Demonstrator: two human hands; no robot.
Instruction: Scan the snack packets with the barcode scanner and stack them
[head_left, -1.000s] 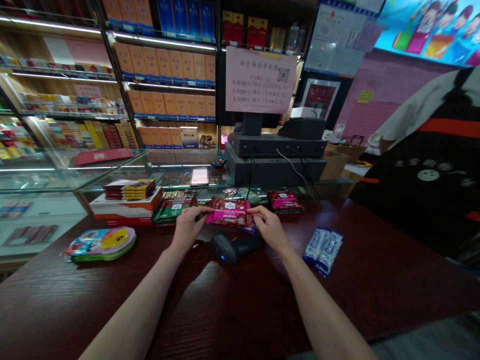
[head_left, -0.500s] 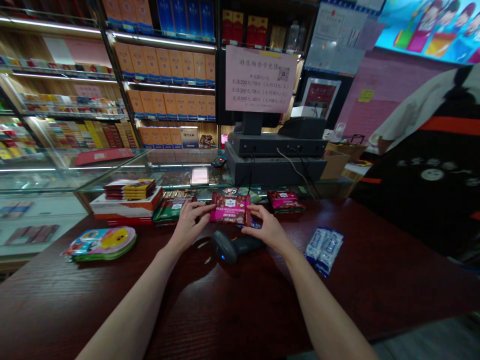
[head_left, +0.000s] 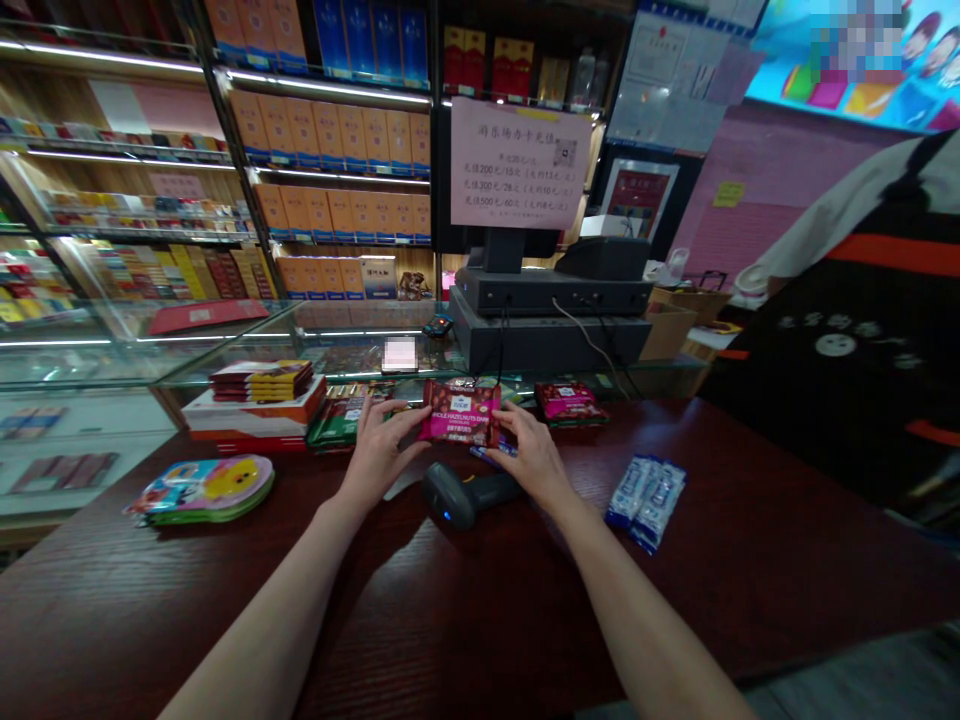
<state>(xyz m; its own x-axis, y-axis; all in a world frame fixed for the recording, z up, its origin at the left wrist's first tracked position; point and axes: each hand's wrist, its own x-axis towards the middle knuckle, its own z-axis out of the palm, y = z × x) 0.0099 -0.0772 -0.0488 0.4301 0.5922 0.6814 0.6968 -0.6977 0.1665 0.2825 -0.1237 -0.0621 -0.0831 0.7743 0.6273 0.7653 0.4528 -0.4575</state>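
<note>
I hold a pink chocolate bar [head_left: 460,411] upright by its two ends, just above the dark wooden counter [head_left: 480,610]. My left hand [head_left: 379,450] pinches its left edge and my right hand [head_left: 529,450] pinches its right edge. A black barcode scanner [head_left: 465,493] lies on the counter right below the bar, between my wrists. A green chocolate bar [head_left: 341,420] lies left of my left hand and another pink bar [head_left: 568,400] lies right of my right hand.
Two blue-white sachets [head_left: 646,490] lie at the right, a colourful round pack [head_left: 202,487] at the left. Stacked boxes [head_left: 255,400] sit near the glass case [head_left: 225,350]. A till [head_left: 551,300] stands behind. A person in black [head_left: 862,340] stands at right.
Both hands lifted the pink bar a little, moved it away from me and tilted it upright, so its front now faces me above the scanner.
</note>
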